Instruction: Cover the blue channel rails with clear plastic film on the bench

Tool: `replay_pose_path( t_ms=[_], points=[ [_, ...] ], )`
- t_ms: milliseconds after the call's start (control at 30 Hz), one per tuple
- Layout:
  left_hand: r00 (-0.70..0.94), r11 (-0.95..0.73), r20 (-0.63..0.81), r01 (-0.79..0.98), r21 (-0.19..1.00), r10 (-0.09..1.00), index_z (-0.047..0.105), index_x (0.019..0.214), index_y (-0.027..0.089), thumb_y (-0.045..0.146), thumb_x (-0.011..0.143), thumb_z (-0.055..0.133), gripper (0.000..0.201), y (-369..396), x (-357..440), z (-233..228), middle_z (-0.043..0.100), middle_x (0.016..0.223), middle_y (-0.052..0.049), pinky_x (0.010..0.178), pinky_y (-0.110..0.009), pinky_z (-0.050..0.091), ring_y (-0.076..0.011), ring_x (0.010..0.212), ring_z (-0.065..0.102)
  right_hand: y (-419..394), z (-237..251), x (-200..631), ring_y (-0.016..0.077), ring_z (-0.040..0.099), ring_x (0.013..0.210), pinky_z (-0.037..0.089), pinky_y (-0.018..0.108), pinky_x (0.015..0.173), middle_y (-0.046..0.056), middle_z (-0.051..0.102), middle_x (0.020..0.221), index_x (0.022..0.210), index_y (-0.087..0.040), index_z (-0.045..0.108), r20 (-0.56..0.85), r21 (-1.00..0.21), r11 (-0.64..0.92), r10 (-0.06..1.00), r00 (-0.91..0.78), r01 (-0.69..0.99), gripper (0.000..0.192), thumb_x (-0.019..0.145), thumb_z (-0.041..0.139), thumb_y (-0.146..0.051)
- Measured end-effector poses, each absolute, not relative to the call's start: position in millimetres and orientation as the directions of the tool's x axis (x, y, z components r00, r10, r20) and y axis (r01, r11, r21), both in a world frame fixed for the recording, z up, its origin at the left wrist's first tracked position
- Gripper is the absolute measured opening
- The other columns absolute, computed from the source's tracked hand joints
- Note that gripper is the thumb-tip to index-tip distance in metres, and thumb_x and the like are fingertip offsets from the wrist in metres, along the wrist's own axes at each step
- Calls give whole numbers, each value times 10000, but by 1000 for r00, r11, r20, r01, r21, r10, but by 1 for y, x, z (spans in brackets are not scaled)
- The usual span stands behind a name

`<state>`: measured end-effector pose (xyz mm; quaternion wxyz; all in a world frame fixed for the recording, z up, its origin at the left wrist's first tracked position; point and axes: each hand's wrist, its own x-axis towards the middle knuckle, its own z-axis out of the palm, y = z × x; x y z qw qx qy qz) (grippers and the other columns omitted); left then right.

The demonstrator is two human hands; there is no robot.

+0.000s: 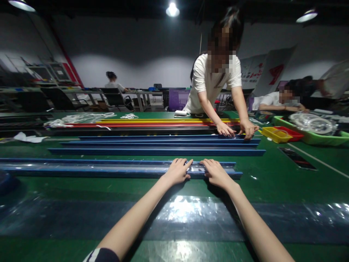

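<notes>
A long blue channel strip (120,174) with raised edges lies across the green table, clear glossy film (196,169) showing inside it. Near its right end, my left hand (177,171) straddles the channel, fingers bent over the far edge and thumb by the near edge. My right hand (216,173) grips the same channel a little further right in the same way, and a short gap separates the two hands. Closer to me, a wide band of transparent plastic film (109,220) lies flat across the table under my forearms.
Several more blue channels (158,151) lie beyond mine, with red and yellow strips (152,123) behind them. Opposite, a co-worker's hands (247,128) touch the farthest blue channel. At right are a phone (297,158), a yellow tray (276,134) and a green bin (327,137).
</notes>
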<state>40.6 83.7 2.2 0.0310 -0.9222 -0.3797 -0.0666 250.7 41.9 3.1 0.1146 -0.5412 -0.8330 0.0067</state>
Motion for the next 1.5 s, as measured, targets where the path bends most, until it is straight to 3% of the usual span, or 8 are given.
replay_pose_path(
  t_ms=[533,767,1100,1300,1400,1500],
  points=[
    [659,-673,180,740,20,730,395,1313,223,408,731,624,651,84,0,2,485,1277,-103,993,-377,291,-238,1168,433,47,0,220,226,412,1121,319,384,927,133,483,1240,1279,-163,394,228,-119,496,857,-463,860,523,764,486,-163],
    [637,-651,169,758,40,752,385,1324,239,467,745,592,656,86,-11,1,462,1310,-107,1002,-388,281,-241,1201,413,40,-5,246,239,276,1289,278,432,1006,146,361,1382,1278,-161,420,305,-173,502,845,-439,847,470,820,452,-264],
    [608,-619,130,781,78,783,375,1330,247,479,761,562,642,89,-30,4,454,1318,-102,1017,-392,263,-231,1221,397,32,-11,308,231,441,1175,298,455,991,107,524,1253,1232,-208,480,320,-144,383,890,-324,912,450,791,496,-299],
    [607,-615,137,788,29,783,372,1329,222,542,684,613,759,82,-21,2,362,1378,-153,1038,-485,204,-282,1276,316,25,-18,320,223,487,1138,358,438,957,84,563,1216,1097,-224,582,396,-139,407,858,-326,903,308,831,466,-328],
    [653,-665,182,747,8,735,385,1314,217,554,686,608,748,69,-2,2,329,1398,-150,1041,-485,205,-287,1288,290,25,-21,310,197,531,1084,401,388,935,68,612,1143,1024,-218,616,455,-164,456,822,-343,875,252,835,469,-298],
    [711,-729,246,684,-21,659,416,1277,220,475,775,554,579,55,25,2,396,1359,-120,1045,-448,217,-249,1256,342,25,-24,294,192,528,1091,415,371,931,71,615,1141,1034,-208,621,485,-153,488,795,-365,860,258,833,475,-277]
  ],
)
